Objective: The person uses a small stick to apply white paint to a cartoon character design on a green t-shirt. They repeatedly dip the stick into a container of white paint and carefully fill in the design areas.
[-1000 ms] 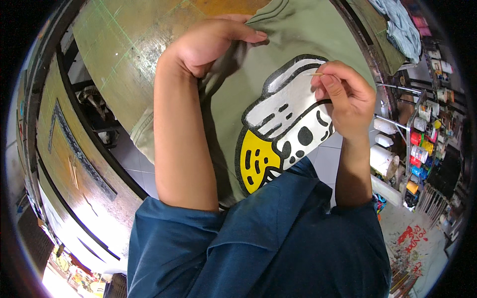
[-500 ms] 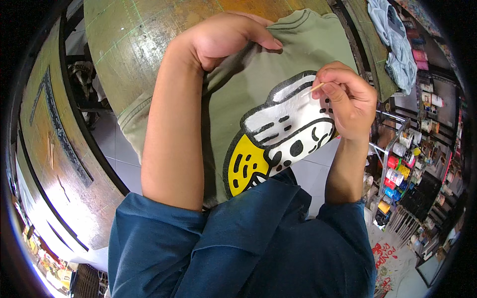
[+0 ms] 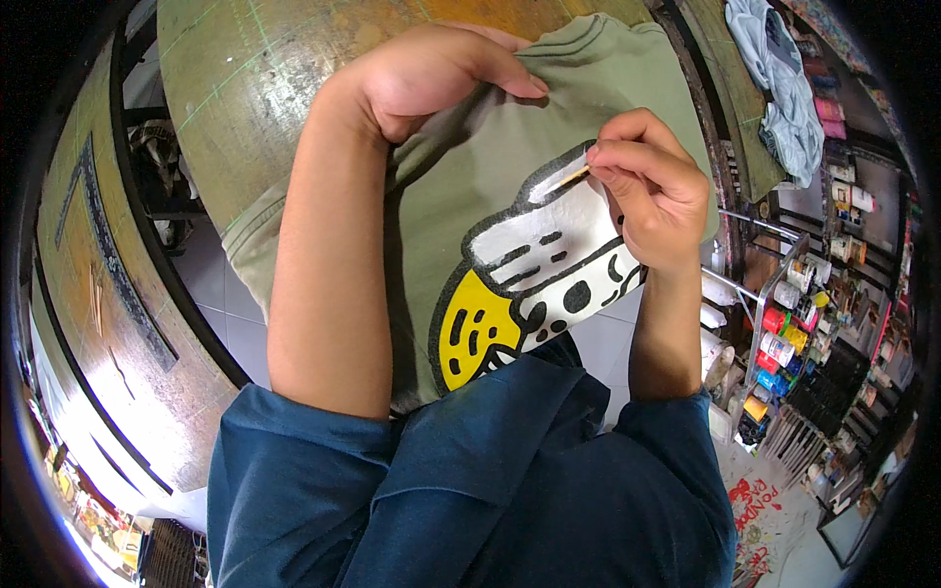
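An olive-green T-shirt point(image 3: 627, 73) lies over the edge of a worn wooden board, its lower part hanging toward me. On it is a large print point(image 3: 510, 245) in white, grey, black and yellow. My left hand point(image 3: 431, 73) grips the shirt's upper part, thumb on top and fabric creased beside it; its other fingers are mostly hidden. Between thumb and fingertips, my right hand point(image 3: 652, 186) pinches a thin wooden stick point(image 3: 575, 176). The stick's tip points down-left at the grey upper part of the print, seemingly touching it.
The scratched wooden board point(image 3: 235, 98) has green lines. Another board point(image 3: 108, 392) stands at left, with thin sticks point(image 3: 97, 299) and a dark angled strip point(image 3: 123, 265) on it. At right are a light-blue cloth point(image 3: 779, 98) and a metal rack point(image 3: 750, 279) by several paint jars point(image 3: 777, 348).
My right hand has moved left and slightly up across the print with the stick. My left hand and the shirt have shifted slightly left in the picture, the hand still gripping.
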Motion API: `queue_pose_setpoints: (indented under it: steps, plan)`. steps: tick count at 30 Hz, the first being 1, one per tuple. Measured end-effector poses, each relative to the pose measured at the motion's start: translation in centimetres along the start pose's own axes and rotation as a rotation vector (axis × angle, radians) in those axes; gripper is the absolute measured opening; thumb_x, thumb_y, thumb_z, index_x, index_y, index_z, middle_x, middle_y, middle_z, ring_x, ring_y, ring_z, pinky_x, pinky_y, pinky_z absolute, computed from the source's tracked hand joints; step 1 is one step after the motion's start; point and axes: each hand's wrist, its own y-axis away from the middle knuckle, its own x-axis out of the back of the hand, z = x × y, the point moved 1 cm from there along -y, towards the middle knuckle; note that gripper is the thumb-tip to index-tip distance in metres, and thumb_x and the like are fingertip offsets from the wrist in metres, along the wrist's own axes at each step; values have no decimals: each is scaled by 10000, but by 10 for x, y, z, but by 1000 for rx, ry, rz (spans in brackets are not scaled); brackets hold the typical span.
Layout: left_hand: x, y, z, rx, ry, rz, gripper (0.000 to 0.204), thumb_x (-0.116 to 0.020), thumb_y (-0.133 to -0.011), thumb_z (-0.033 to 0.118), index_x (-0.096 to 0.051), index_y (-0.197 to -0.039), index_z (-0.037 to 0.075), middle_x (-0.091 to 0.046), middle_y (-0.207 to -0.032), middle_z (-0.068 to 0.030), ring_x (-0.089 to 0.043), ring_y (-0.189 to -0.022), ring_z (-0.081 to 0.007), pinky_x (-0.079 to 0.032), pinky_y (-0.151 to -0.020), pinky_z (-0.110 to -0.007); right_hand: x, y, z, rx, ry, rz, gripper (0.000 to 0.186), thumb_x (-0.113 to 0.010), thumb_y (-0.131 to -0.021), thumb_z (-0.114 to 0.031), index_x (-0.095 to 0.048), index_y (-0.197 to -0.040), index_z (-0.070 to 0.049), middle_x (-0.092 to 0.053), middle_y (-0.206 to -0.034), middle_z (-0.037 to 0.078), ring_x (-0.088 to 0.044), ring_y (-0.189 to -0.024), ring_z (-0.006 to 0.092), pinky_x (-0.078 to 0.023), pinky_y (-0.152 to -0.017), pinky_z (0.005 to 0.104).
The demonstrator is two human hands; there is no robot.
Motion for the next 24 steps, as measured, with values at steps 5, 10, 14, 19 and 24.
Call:
queue_pose_setpoints:
  steps: [5,10,14,19,24]
  plan:
    - [2,0,-2,-19,11,22,431,-743,-850,130,-667,-1232,-54,-712,-1160,-94,-620,-1115,-150,-450,-1005,-266,1,-1,2,25,64,-9,173,-669,-841,145,-739,-970,53,-633,-946,101,-667,-825,156,-559,-739,253]
    - [4,0,-2,-21,35,-16,470,-744,-847,125,-647,-1265,-68,-710,-1171,-104,-629,-1103,-153,-459,-998,-262,0,-1,0,16,99,1,152,-687,-847,120,-742,-968,46,-631,-920,89,-650,-801,149,-534,-705,247]
    - [0,2,-1,-30,11,29,487,-745,-845,124,-637,-1277,-73,-706,-1181,-105,-626,-1110,-155,-455,-1004,-264,0,-2,-6,-25,127,-15,129,-704,-858,87,-745,-966,30,-627,-898,76,-611,-763,133,-484,-662,240]
    - [2,-1,-3,-29,24,14,512,-752,-837,125,-627,-1290,-77,-702,-1192,-105,-616,-1127,-156,-444,-1016,-263,2,-1,-5,-43,97,-33,115,-708,-876,50,-742,-982,22,-618,-888,68,-582,-744,125,-449,-644,239]
    - [2,0,-3,-32,-26,43,511,-756,-835,127,-633,-1289,-72,-701,-1196,-104,-615,-1124,-157,-438,-1018,-259,2,-1,-2,-35,76,-66,110,-690,-900,35,-732,-1001,25,-605,-874,67,-572,-751,129,-440,-650,240]
